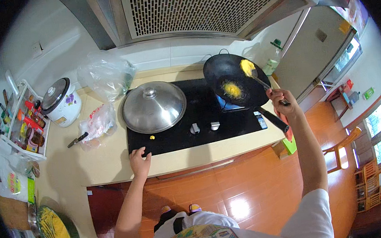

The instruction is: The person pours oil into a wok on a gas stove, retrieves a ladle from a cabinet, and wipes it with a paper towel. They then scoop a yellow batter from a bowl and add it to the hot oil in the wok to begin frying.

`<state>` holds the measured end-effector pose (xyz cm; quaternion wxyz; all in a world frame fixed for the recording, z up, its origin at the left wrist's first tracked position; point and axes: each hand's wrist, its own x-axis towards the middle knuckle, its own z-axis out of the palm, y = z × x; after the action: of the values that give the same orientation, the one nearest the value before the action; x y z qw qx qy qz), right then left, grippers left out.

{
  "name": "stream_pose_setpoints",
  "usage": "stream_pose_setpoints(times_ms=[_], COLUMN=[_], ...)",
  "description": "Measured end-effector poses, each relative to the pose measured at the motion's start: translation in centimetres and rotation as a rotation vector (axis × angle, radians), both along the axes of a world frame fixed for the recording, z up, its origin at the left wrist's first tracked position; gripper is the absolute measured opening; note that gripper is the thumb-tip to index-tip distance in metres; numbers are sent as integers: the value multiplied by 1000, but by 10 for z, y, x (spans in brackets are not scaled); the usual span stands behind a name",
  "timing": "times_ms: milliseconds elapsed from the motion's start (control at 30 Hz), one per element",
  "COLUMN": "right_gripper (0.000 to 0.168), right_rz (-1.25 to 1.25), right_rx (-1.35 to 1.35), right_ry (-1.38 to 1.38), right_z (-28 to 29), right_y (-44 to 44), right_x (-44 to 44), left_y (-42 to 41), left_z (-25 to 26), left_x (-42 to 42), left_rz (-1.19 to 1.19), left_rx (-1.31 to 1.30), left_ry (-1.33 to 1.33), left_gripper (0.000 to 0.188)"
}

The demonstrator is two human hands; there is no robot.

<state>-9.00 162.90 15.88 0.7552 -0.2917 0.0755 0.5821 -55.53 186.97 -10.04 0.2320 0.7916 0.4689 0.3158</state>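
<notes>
My right hand (pixel 282 101) grips the handle of a metal cooking utensil (pixel 261 81) over a black wok (pixel 211 71). A yellow food piece (pixel 248 68) is at the utensil's far end, near the wok's right wall. Another yellow piece (pixel 232 90) lies in bubbling oil at the wok's bottom. The wok stands over the right burner, where blue flame shows. My left hand (pixel 140 160) is empty with fingers apart, at the front left edge of the black cooktop (pixel 178 140). Near it are a yellow crumb (pixel 152 137) and a domed metal lid (pixel 153 107).
The wok's handle (pixel 274 120) points toward the front right. A rice cooker (pixel 62 106), a knife (pixel 77 140), plastic bags (pixel 105 75) and a condiment rack (pixel 26 147) stand left. A green bowl (pixel 75 236) of yellow food is nearer. A bottle (pixel 272 59) stands behind the wok.
</notes>
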Motion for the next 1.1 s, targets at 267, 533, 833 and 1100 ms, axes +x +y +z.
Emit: stream_pose_setpoints(times_ms=[267, 533, 833, 1100], right_gripper=[24, 43, 45, 46], right_rz=[-33, -3, -117, -86], right_rx=[44, 9, 26, -8], right_ry=[-242, -249, -253, -257], right_z=[-23, -56, -57, -59], right_y=[-30, -47, -80, -89], right_x=[-179, -299, -304, -287], left_y=[36, 42, 36, 30], left_z=[3, -10, -12, -10], left_x=[4, 39, 64, 63], left_rz=[42, 57, 62, 26], left_rx=[4, 21, 82, 100], left_ry=[158, 213, 271, 247], left_gripper=[45, 43, 24, 14])
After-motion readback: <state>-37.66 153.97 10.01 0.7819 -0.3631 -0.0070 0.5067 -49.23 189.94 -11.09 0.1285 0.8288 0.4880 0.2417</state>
